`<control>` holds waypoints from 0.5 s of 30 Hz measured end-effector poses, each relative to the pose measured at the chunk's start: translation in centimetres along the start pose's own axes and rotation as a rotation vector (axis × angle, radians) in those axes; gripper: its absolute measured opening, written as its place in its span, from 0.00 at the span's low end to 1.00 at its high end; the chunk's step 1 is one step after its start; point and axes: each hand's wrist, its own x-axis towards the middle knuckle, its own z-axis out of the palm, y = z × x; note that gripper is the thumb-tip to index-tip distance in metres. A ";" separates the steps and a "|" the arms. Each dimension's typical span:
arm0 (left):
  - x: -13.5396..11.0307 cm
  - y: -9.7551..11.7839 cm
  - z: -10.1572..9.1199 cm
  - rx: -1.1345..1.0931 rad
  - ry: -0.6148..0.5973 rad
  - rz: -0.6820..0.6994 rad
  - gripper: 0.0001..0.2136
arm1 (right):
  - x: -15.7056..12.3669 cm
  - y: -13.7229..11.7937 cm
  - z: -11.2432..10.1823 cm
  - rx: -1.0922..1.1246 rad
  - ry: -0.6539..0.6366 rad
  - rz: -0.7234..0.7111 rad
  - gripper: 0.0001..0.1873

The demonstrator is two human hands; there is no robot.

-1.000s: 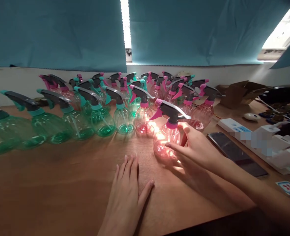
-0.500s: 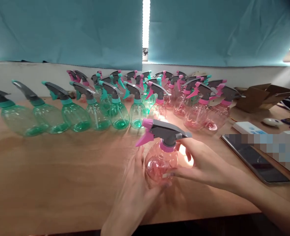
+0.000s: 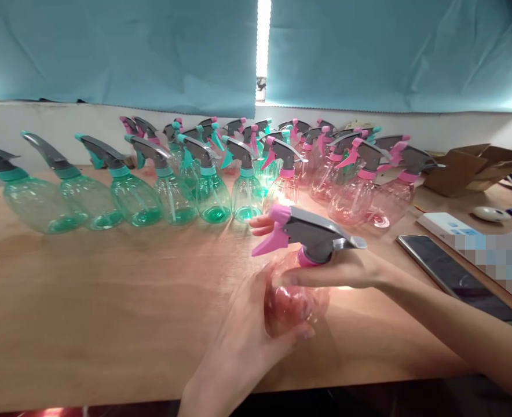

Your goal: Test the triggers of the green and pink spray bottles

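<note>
A clear pink spray bottle (image 3: 297,307) with a grey and pink trigger head stands, slightly tilted, near the front of the wooden table. Wrapped around its lower left side is my left hand (image 3: 249,324), the thumb across the front. My right hand (image 3: 347,271) grips the bottle just under the collar; its thumb lies over the front of the shoulder, and its fingertips show behind the trigger. The bottle hides most of the right fingers.
Several green spray bottles (image 3: 215,200) form a row at the left and middle. More pink bottles (image 3: 354,200) stand at the right. A phone (image 3: 456,278), a white box (image 3: 445,226), a mouse (image 3: 490,214) and an open cardboard box (image 3: 464,171) lie farther right.
My right hand has moved left and up around the bottle, its thumb now across the shoulder. The bottle has shifted slightly right and its trigger head tips more. My left hand stays around its body.
</note>
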 end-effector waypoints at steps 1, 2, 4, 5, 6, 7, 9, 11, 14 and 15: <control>0.0 0.0 -0.1 0.030 0.009 0.014 0.35 | 0.1 -0.2 0.2 0.028 -0.010 0.014 0.19; 0.0 -0.1 -0.2 0.054 0.015 0.033 0.36 | 0.2 -0.3 0.4 0.062 -0.038 0.030 0.19; 0.0 -0.6 -0.4 0.106 0.019 0.072 0.38 | 0.2 -0.5 0.6 0.121 -0.084 0.057 0.21; -0.1 -0.9 -0.6 0.143 0.013 0.081 0.38 | 0.1 -0.5 0.6 0.140 -0.089 0.067 0.22; -0.1 -1.4 -0.6 0.196 0.003 0.082 0.38 | 0.1 -0.4 0.5 0.156 -0.090 0.076 0.23; -0.2 -1.9 -0.7 0.264 -0.001 0.066 0.36 | 0.0 -0.2 0.3 0.169 -0.088 0.085 0.24; -0.4 -2.9 -0.7 0.381 0.017 0.020 0.35 | -0.3 0.3 -0.1 0.197 -0.084 0.103 0.25; -0.5 -3.5 -0.7 0.443 0.026 0.020 0.35 | -0.5 0.9 -0.5 0.243 -0.077 0.113 0.25; -0.7 -3.8 -0.6 0.485 0.025 0.058 0.33 | -0.7 1.3 -0.8 0.296 -0.048 0.122 0.25; -0.7 -3.8 -0.6 0.495 0.028 0.068 0.32 | -0.6 1.3 -0.9 0.306 -0.035 0.123 0.25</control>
